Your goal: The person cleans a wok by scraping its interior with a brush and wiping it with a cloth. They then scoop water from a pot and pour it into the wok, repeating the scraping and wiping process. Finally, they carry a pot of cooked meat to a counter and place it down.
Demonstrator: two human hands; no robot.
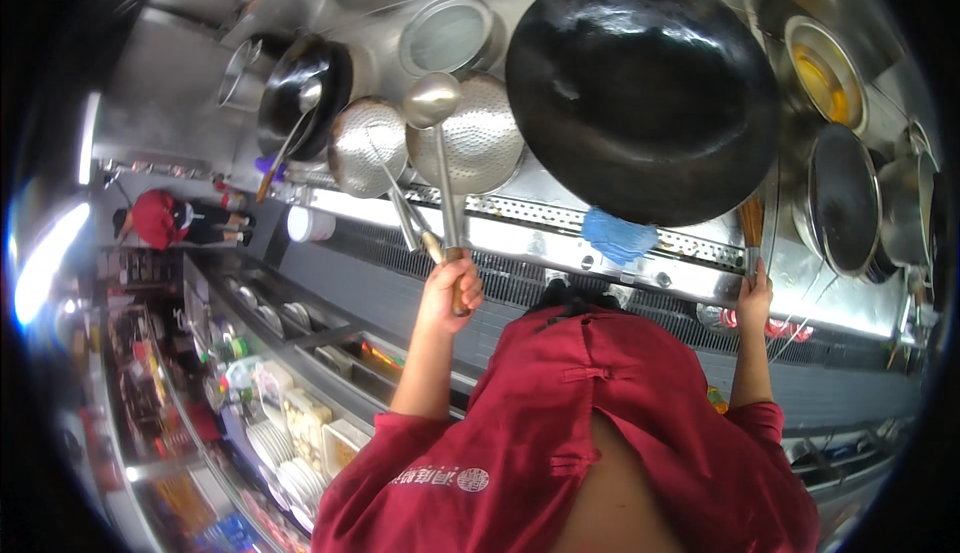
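My left hand (454, 284) is closed around the wooden grip of a long steel ladle (444, 170). The ladle's bowl rests over or hovers above a perforated strainer (486, 133); the gap cannot be judged. At the cooktop's front edge is my right hand (756, 294), its fingers at the lower end of a brown wooden tool (751, 221), perhaps a bamboo brush. Whether it grips the tool is unclear. A large black wok (645, 95) sits between my hands on the stainless-steel cooktop (517, 242). A folded blue cloth (619, 236) lies below its rim.
Another strainer (369, 146) and a smaller wok (304, 103) with a ladle stand to the left. Bowl of yellow liquid (825, 84) and black pan (845, 200) stand right. Behind me run a counter with stacked plates (270, 444); a person (157, 219) works farther left.
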